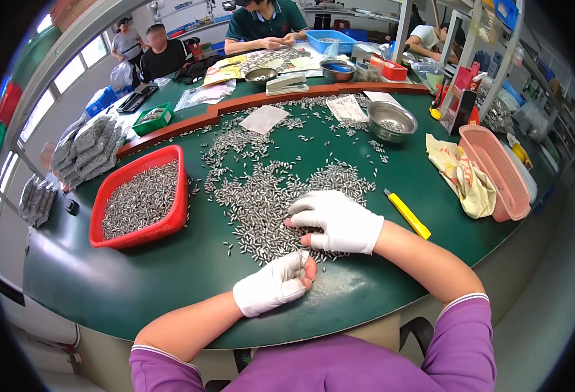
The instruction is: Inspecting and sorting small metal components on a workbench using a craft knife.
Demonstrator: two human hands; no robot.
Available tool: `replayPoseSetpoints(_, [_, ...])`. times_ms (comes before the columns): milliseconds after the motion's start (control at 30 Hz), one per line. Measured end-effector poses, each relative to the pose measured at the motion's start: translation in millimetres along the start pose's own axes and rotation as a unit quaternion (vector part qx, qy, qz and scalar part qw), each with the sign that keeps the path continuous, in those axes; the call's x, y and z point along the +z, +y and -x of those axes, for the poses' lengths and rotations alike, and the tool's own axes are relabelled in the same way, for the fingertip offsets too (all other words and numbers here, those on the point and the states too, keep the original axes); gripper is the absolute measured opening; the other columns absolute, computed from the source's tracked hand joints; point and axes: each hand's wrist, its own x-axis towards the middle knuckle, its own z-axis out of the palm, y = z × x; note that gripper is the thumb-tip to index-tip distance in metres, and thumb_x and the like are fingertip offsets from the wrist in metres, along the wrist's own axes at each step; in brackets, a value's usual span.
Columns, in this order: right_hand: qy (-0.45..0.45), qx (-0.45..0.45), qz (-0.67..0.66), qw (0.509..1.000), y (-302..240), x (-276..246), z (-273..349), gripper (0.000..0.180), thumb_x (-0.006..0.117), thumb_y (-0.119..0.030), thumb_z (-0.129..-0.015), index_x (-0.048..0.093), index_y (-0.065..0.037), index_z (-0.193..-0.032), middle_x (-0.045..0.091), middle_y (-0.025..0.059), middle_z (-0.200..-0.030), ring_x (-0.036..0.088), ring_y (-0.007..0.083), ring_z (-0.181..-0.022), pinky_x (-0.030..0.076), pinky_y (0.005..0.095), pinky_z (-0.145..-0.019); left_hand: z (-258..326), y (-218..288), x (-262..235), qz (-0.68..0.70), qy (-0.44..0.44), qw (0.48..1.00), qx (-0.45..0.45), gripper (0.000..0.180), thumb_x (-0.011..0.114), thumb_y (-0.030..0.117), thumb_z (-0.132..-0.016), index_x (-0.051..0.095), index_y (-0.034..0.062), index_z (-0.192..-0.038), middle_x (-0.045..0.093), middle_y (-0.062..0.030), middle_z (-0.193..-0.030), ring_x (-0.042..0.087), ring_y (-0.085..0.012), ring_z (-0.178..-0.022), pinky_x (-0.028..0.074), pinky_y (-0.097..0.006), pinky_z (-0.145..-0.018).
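Observation:
A heap of small silvery metal cylinders (255,206) lies spread over the middle of the green table. My right hand (340,222), in a white glove with bare fingertips, rests on the right part of this heap, its fingers apart and touching the pieces. At the heap's near edge is my left hand (271,286), gloved the same way. Its fingers are curled in with the thumb against them; whatever they hold is too small to make out. To the left stands a red plastic basket (181,189) filled with similar metal pieces.
A yellow utility knife (408,214) lies right of my right hand. Beyond are a steel bowl (392,121), paper slips (264,119), a pink basket (496,173) and a yellowish cloth (460,173). Filled bags (88,147) are stacked at far left. A co-worker (268,26) sits opposite.

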Motion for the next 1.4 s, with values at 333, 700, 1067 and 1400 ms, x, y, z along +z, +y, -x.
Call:
replayPoseSetpoints(333, [0.053,0.072,0.125,0.988,-24.4,8.2,12.6,0.019,0.071,-0.02,-0.076,0.068,-0.015,-0.095,0.065,0.0017,-0.093,0.061,0.0251,-0.087,0.05,0.0378,-0.074,-3.4,-1.6,-0.6,0.089,0.016,0.996,0.016,0.019,0.062,0.02,-0.09,0.047,0.0119,-0.1,0.042,0.006,-0.071,0.035,-0.0041,-0.057,0.03,-0.019,-0.051])
replayPoseSetpoints(700, [0.148,0.031,0.107,0.983,-28.3,-2.1,13.0,0.016,0.075,-0.015,-0.071,0.065,-0.015,-0.084,0.065,0.0007,-0.081,0.061,0.0243,-0.071,0.047,0.0372,-0.061,-3.7,-3.8,-3.6,0.116,0.009,0.993,0.024,0.042,0.07,0.043,-0.086,0.045,0.0136,-0.102,0.04,0.0039,-0.069,0.034,-0.0064,-0.057,0.028,-0.02,-0.05])
replayPoseSetpoints(1067, [0.177,0.063,-0.058,0.981,-43.8,-3.5,20.5,0.018,0.078,-0.011,-0.074,0.065,-0.011,-0.087,0.067,0.0028,-0.083,0.064,0.0244,-0.075,0.048,0.0353,-0.067,-6.4,-9.7,-8.3,0.156,0.056,0.985,0.046,0.035,0.065,0.043,-0.091,0.046,0.0159,-0.101,0.044,0.0024,-0.07,0.033,-0.006,-0.055,0.023,-0.021,-0.049])
replayPoseSetpoints(1400, [0.175,0.02,-0.081,0.981,-47.1,-5.5,16.7,0.02,0.078,-0.007,-0.072,0.065,-0.012,-0.087,0.065,0.0033,-0.088,0.063,0.0245,-0.075,0.048,0.0354,-0.066,-5.1,-7.5,-9.9,0.162,0.043,0.985,0.042,0.036,0.066,0.046,-0.09,0.047,0.0172,-0.103,0.048,0.0028,-0.075,0.033,-0.0046,-0.055,0.022,-0.019,-0.048])
